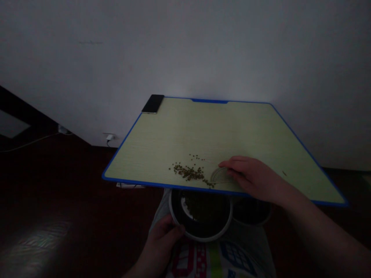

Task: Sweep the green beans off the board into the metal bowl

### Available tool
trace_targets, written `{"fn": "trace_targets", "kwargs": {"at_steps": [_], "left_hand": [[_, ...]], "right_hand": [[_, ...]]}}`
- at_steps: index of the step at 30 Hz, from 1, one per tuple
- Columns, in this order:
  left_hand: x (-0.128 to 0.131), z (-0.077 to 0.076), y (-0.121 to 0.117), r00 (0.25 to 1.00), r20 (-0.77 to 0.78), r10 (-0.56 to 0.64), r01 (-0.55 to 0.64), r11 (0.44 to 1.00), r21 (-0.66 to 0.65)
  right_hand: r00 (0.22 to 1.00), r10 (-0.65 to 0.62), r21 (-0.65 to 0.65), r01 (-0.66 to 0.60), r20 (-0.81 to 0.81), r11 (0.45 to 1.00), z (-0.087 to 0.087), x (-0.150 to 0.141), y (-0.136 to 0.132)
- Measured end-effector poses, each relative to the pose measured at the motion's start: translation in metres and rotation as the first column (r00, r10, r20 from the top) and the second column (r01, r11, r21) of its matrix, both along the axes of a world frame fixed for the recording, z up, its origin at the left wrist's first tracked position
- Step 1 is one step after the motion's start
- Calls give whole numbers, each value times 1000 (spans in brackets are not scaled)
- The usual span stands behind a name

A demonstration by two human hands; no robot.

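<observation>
Pale blue-edged table (220, 131) against a grey wall (185, 50); dark reddish floor (58, 193).

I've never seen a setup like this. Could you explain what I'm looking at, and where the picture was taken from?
There is no robot here, just a person's two bare hands. The single picture comes from a camera worn on the person's head, looking forward and down.

On the pale tabletop with a blue edge, small brownish seeds or beans lie scattered near the closest edge. A dark phone rests at the far left corner.

The right hand holds a clear, curved piece, perhaps a protractor, beside them. Below the tabletop, the left hand grips the rim of a round bowl with something dark green inside. A second dark bowl sits next to it; its contents are too dark to make out.
</observation>
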State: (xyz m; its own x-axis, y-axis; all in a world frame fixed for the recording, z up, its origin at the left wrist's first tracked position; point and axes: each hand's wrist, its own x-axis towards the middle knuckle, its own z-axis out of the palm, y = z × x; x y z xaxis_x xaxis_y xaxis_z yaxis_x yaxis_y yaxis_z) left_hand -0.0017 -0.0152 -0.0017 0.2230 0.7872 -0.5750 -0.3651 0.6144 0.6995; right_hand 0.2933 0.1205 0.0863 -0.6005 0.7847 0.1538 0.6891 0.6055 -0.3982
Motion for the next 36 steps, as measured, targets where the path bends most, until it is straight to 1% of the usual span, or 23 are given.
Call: {"fn": "trace_targets", "kwargs": {"at_steps": [5,8,13,17,19,21,31,36], "left_hand": [[1,-3,-3,1000,-11,18,-18,1000,-2],[2,-5,-4,1000,-3,23,-23,1000,-5],[3,-6,-4,999,-31,20,-20,1000,4],[5,-1,-2,999,-29,22,-22,1000,-11],[6,2,-1,1000,-5,18,-19,1000,-20],[6,3,1,1000,-13,29,-29,999,-20],[3,-7,-5,999,-31,14,-14,1000,5],[4,-3,-5,999,-17,28,-28,1000,-1]], "right_hand": [[999,-34,20,34,-13,999,-6,-1,5],[1000,-18,20,18,-12,1000,-8,-6,10],[999,46,3,-46,-13,999,-6,-11,13],[997,80,5,-79,-21,997,-4,-7,12],[996,86,3,-86,-26,996,-4,-5,10],[996,90,-1,-91,-24,996,-3,-3,9],[997,76,1,-76,-16,997,-5,-8,14],[996,93,-1,-93,-14,996,-3,-7,12]]}}
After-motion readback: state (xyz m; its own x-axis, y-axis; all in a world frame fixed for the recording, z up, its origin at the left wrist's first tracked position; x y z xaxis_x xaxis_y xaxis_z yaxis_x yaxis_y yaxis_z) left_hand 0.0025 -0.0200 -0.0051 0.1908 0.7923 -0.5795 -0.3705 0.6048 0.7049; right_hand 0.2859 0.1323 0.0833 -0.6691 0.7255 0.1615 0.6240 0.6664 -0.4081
